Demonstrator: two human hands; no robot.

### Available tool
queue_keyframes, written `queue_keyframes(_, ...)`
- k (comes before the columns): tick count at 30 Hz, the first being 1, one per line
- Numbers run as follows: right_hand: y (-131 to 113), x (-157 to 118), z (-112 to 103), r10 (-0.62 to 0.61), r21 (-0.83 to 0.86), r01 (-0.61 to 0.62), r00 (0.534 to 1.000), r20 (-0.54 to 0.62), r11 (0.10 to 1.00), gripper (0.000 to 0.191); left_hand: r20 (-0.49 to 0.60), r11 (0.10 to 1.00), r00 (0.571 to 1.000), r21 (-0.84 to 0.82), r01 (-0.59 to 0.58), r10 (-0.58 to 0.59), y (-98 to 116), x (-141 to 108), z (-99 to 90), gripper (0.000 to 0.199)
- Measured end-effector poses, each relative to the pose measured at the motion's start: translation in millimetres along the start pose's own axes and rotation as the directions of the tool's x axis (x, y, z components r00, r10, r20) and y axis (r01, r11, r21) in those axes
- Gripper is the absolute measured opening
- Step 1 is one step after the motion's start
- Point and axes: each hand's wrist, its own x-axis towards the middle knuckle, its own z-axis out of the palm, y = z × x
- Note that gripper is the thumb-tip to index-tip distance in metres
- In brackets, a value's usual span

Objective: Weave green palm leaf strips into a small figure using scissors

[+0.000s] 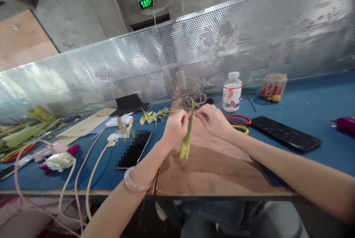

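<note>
A folded green leafy piece (186,143) hangs with its stem up, over the wooden board (210,179). My left hand (176,127) is closed on it, with thumb and finger near its upper part. Just right of the stem, my right hand (212,119) is pinched closed; whatever is between its fingertips is too small to make out. Behind both hands lies a tangled grey cord bundle (195,99). Left of them are small green woven leaf pieces (155,116).
Right: a white-capped bottle (232,93), a jar (274,86), red-handled (240,119) and yellow loops, and a black phone (285,133). Left: another phone (135,149), cables (93,171), a charger (59,160) and leaf husks (27,132). A perforated metal screen (155,64) stands behind.
</note>
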Motion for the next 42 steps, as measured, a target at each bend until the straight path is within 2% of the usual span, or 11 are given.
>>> queue_keyframes(6, 6.3, -2.2, 6.0, -0.097, -0.070, 0.095, 0.995, -0.015, 0.993, 0.019, -0.029, 1.000, 0.999, -0.013, 0.027, -0.028, -0.1, -0.4, 2.2, 0.021)
queue_keyframes(10, 13.0, -3.7, 7.7, -0.197, -0.130, 0.199, 0.980, 0.028, 0.971, 0.019, 0.003, 0.987, 0.994, -0.121, 0.105, -0.106, -2.4, 0.1, 4.0, 0.022)
queue_keyframes(15, 16.3, -5.5, 8.6, -0.168, -0.134, 0.171, 0.985, 0.028, 0.976, 0.018, 0.095, 0.897, 0.978, -0.392, 0.206, -0.183, -11.3, 2.9, 8.7, 0.025)
queue_keyframes(19, 13.2, -5.6, 7.8, -0.151, -0.115, 0.155, 0.987, 0.047, 0.981, 0.018, 0.120, 0.858, 0.969, -0.451, 0.246, -0.215, -17.0, 5.3, 11.0, 0.025)
queue_keyframes(21, 10.3, -4.9, 6.7, -0.108, -0.061, 0.110, 0.994, 0.033, 0.992, 0.018, 0.143, 0.840, 0.966, -0.478, 0.258, -0.215, -17.3, 6.4, 11.1, 0.025)
queue_keyframes(23, 6.9, -4.1, 5.9, 0.006, 0.044, -0.007, 1.000, 0.016, 0.999, 0.018, 0.151, 0.809, 0.962, -0.521, 0.272, -0.226, -16.4, 7.4, 10.7, 0.024)
queue_keyframes(27, 0.4, -3.3, 7.0, 0.259, 0.297, -0.264, 0.964, 0.057, 0.918, 0.014, 0.164, 0.715, 0.942, -0.616, 0.330, -0.294, -13.9, 7.9, 9.1, 0.024)
queue_keyframes(32, -3.4, -4.1, 11.1, 0.324, 0.459, -0.333, 0.941, 0.102, 0.823, 0.015, 0.157, 0.683, 0.932, -0.642, 0.349, -0.328, -12.8, 7.1, 7.1, 0.024)
queue_keyframes(36, -0.8, -3.9, 11.4, 0.349, 0.428, -0.349, 0.933, 0.081, 0.833, 0.015, 0.152, 0.691, 0.925, -0.624, 0.364, -0.349, -15.1, 7.2, 7.9, 0.024)
queue_keyframes(42, 3.1, -3.4, 7.9, 0.354, 0.237, -0.357, 0.934, 0.059, 0.904, 0.018, 0.132, 0.727, 0.929, -0.589, 0.353, -0.345, -18.7, 7.2, 9.6, 0.019)
